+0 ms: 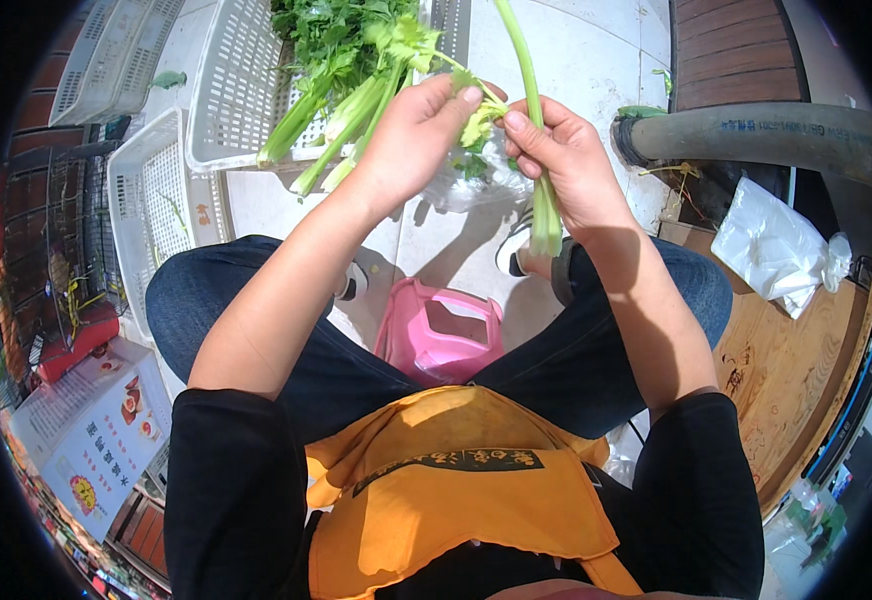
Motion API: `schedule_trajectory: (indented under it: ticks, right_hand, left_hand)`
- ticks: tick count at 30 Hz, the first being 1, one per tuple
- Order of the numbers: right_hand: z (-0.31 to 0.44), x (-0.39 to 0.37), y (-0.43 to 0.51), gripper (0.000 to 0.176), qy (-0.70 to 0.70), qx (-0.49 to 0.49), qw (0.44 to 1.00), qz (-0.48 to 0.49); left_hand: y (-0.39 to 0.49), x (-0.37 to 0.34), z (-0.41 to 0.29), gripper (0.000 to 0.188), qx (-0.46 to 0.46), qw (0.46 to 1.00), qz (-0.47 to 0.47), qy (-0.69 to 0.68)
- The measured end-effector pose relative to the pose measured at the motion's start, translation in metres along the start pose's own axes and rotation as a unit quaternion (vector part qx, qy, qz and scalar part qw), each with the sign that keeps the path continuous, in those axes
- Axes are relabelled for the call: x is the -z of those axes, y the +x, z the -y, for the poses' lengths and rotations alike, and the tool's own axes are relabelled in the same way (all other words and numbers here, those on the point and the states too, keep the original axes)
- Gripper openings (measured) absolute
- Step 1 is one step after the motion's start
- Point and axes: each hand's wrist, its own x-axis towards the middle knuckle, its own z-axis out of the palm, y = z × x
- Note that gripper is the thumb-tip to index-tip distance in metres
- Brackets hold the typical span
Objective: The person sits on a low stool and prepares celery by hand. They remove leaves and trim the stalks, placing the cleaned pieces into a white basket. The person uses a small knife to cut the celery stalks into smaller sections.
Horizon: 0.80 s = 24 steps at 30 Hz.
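Upright in my right hand (556, 142) is a green celery stalk (527, 60), its pale base hanging below my fingers. My left hand (432, 124) pinches a thin leafy celery sprig (490, 94) between thumb and fingers, close beside my right fingertips. Behind my left hand, bunches of celery (350, 112) with dark green leaves lie in a white perforated plastic crate (233, 97), their cut ends over its near rim. Below my hands, a clear plastic bag (473, 187) with some green leaves on it rests on the tiled floor.
A pink plastic stool (443, 337) stands between my legs. Another white crate (147, 187) is at the left, beyond it a stack of crates (110, 67). At the right are a thick grey hose (758, 139), white plastic bags (773, 244) and a wooden board (781, 375).
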Motion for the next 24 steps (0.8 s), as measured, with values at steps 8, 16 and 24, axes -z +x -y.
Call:
schedule_trajectory:
  ticks: [8, 16, 24]
  right_hand:
    - [-0.004, 0.0, 0.0, 0.018, -0.055, 0.026, 0.998, -0.006]
    - [-0.002, -0.006, 0.0, 0.014, -0.035, 0.01, 0.999, -0.034]
    - [0.003, -0.003, -0.016, 0.011, -0.102, 0.012, 0.99, -0.096]
  left_hand:
    - [0.0, 0.008, -0.012, 0.027, -0.149, 0.916, 0.06, 0.369]
    - [0.0, -0.002, -0.002, 0.017, -0.251, 0.826, -0.009, 0.505]
    - [0.024, 0.033, -0.03, 0.03, -0.105, 0.831, -0.132, 0.531]
